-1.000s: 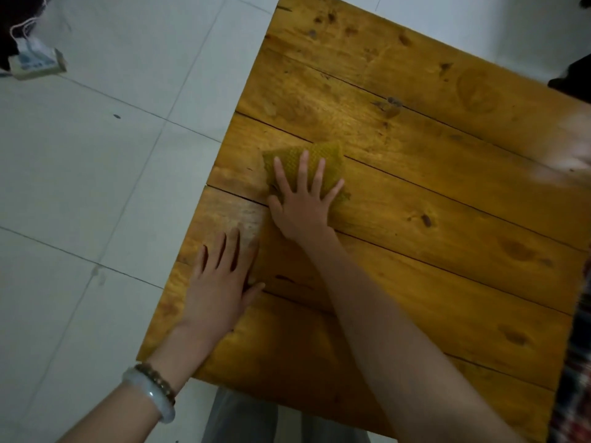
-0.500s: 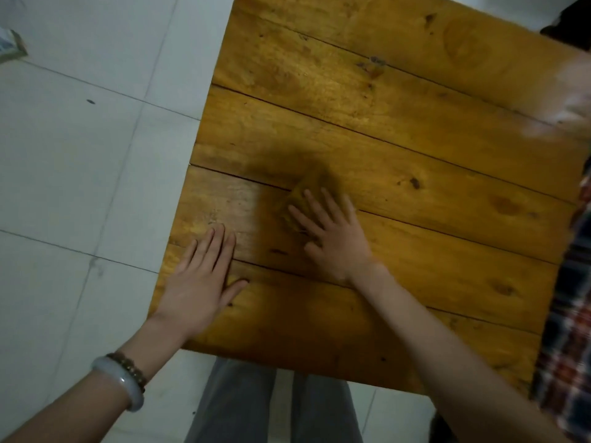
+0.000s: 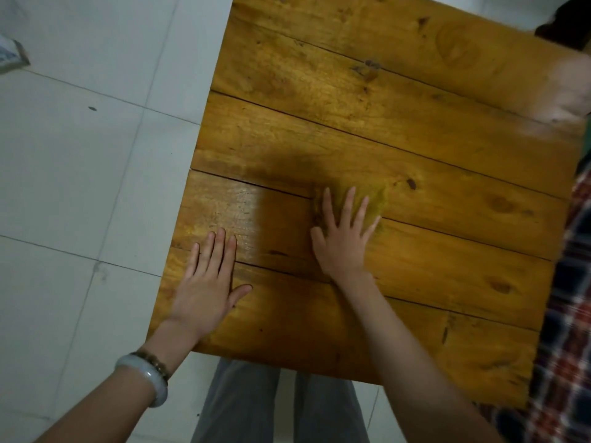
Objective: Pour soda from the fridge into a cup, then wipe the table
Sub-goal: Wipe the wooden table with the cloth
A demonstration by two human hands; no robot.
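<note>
Pressing flat on the counter (image 3: pixel 415 139), our right hand (image 3: pixel 343 247) covers the near part of a yellow-green cloth (image 3: pixel 379 199). Its fingers (image 3: pixel 347 203) are straight and fanned wide apart, the thumb out to the left, all lying on top of the cloth with nothing curled round it. The cloth is blurred; it lies across the seam between two planks, about midway across the counter and closer to our side than to the far edge, and shows beyond and to the right of the fingertips.

Our left hand (image 3: pixel 208 289) rests palm down on the bare wood near the counter's left edge, well apart from the cloth. Its four fingers lie straight and close together, the thumb spread out to the right, and it holds nothing. We wear a pale bangle (image 3: pixel 150 378) and a beaded bracelet on that wrist.

Below the counter's near edge our grey trousers (image 3: pixel 240 407) show over the white tiled floor (image 3: pixel 80 187). A plaid fabric (image 3: pixel 569 298) hangs along the right edge of the view.
</note>
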